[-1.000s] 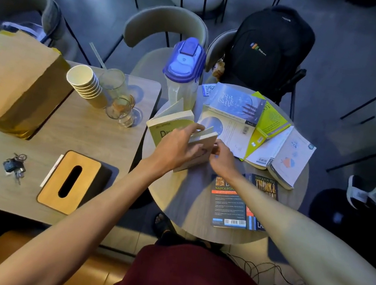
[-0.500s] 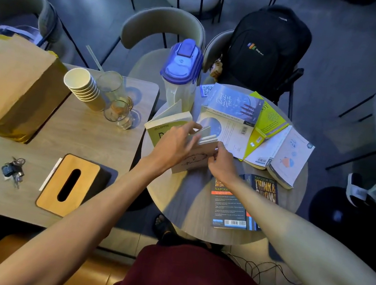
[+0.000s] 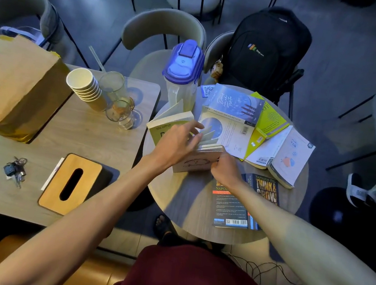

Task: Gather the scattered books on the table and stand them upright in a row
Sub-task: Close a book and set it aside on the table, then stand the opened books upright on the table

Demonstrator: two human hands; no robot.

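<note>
Head view | pale book [image 3: 194,163] now tipped steeper — left hand [image 3: 177,141] presses its top, fingers straight; right hand [image 3: 225,171] pinches its edge | row just starting

Both bare forearms stretch forward and converge over the tabletop [image 3: 185,204]. The left hand [image 3: 177,141] lies palm down, fingers straight and slightly spread, on the top of a pale book [image 3: 193,163]. The right hand [image 3: 226,172] is curled, gripping that book's right side.
</note>
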